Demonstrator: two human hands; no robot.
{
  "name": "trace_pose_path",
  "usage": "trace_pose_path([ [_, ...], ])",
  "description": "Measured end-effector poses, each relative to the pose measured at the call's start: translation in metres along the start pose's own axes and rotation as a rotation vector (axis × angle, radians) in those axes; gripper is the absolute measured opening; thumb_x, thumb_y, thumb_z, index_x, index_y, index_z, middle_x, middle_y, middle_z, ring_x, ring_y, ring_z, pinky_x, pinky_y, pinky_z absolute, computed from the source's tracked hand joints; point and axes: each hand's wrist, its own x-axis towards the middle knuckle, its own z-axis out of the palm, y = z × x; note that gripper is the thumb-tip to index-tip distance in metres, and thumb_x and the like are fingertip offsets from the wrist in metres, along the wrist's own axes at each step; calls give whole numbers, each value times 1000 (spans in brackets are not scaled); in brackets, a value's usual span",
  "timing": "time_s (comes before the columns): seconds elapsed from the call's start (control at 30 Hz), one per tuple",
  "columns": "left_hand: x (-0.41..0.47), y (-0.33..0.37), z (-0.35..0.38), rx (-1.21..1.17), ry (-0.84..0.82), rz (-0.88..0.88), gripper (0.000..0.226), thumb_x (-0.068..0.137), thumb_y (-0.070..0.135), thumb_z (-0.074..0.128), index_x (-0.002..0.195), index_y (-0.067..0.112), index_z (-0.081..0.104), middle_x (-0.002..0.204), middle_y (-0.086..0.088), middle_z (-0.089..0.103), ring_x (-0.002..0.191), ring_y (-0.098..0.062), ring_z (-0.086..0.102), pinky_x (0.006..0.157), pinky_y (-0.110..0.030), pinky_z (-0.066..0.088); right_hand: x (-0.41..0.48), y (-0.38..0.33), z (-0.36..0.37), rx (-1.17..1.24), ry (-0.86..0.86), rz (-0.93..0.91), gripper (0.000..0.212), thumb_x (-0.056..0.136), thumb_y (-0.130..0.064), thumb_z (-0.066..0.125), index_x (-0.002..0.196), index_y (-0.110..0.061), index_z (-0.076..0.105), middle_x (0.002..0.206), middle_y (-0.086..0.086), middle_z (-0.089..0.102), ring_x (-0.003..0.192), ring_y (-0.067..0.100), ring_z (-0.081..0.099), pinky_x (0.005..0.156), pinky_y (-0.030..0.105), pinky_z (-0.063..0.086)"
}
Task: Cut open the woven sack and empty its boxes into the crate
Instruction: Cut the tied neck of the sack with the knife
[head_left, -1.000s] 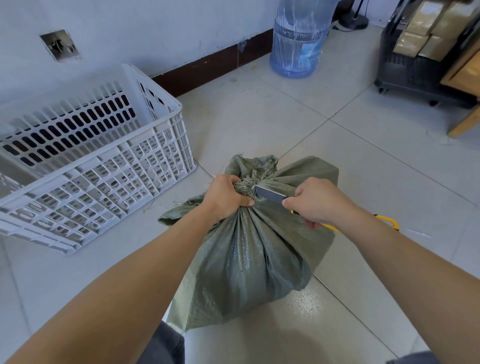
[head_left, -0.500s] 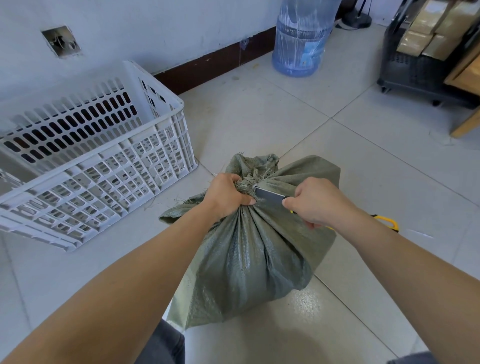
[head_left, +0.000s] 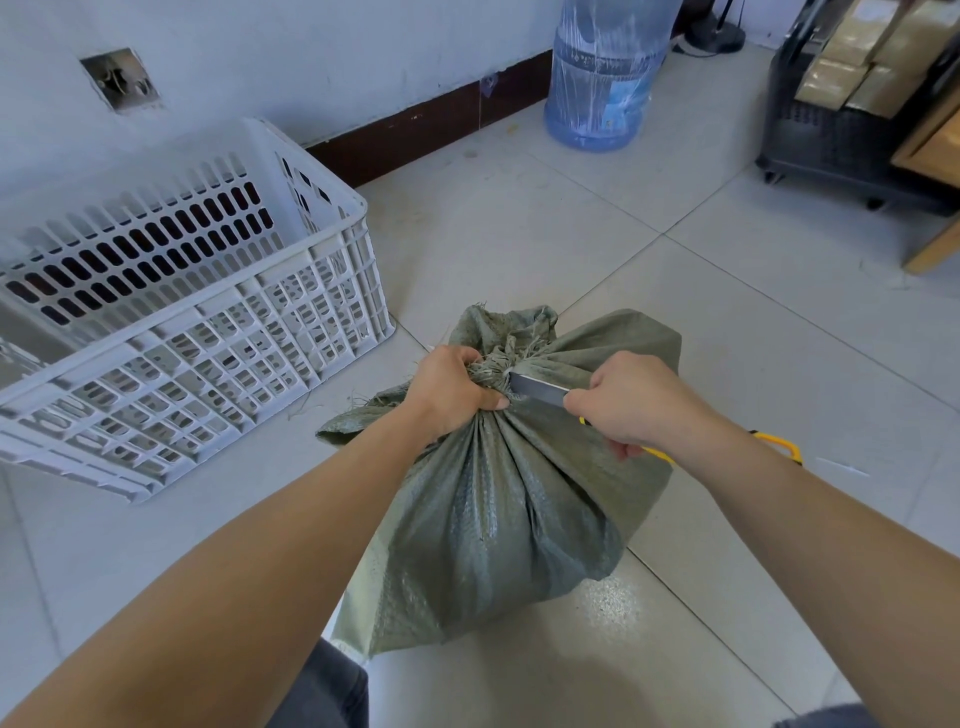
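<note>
A grey-green woven sack (head_left: 498, 519) stands on the tiled floor in front of me, its neck bunched and tied with frayed string. My left hand (head_left: 452, 392) grips the gathered neck just below the knot. My right hand (head_left: 631, 402) holds a knife with a yellow handle, and its steel blade (head_left: 537, 388) points left with the tip against the tied knot. The boxes inside the sack are hidden. A white slatted plastic crate (head_left: 218, 312) sits on the floor to the left with nothing visible in it.
A blue water bottle (head_left: 605, 78) stands by the wall at the back. At the far right a black wheeled cart (head_left: 826, 135) carries brown cardboard boxes, beside a wooden furniture leg (head_left: 930, 249). The white wall has a dark baseboard.
Both hands and the blade hold nearly the same place on the sack's neck. The view has shifted slightly.
</note>
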Motion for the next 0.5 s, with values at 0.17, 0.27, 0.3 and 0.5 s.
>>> trace_pose_path([
  [0.17, 1, -2, 0, -5, -6, 15, 77, 68, 19, 83, 135, 3, 47, 138, -13, 51, 128, -28, 46, 105, -33, 35, 3, 1, 4, -24, 20, 12, 47, 89, -42, 45, 57, -10, 58, 40, 6, 62, 46, 21, 61, 57, 23, 51],
  [0.27, 1, -3, 1, 1, -2, 21, 77, 68, 19, 83, 135, 3, 47, 138, -13, 51, 128, -28, 47, 105, -33, 35, 1, -3, 2, -43, 36, 24, 44, 89, -41, 46, 60, -10, 57, 39, 3, 60, 49, 22, 61, 57, 26, 52],
  [0.3, 2, -3, 1, 1, -3, 21, 77, 68, 19, 83, 135, 3, 47, 138, -13, 52, 128, -28, 47, 105, -33, 35, -1, -5, 2, -58, 58, 20, 43, 90, -42, 46, 61, -11, 55, 44, 3, 60, 52, 22, 60, 55, 27, 49],
  [0.5, 3, -6, -1, 11, 2, 19, 76, 68, 18, 83, 133, 1, 48, 136, -14, 53, 126, -29, 48, 106, -35, 36, -14, -12, -8, -166, 122, -34, 40, 92, -45, 49, 64, -15, 48, 64, 2, 53, 58, 19, 50, 48, 25, 35],
])
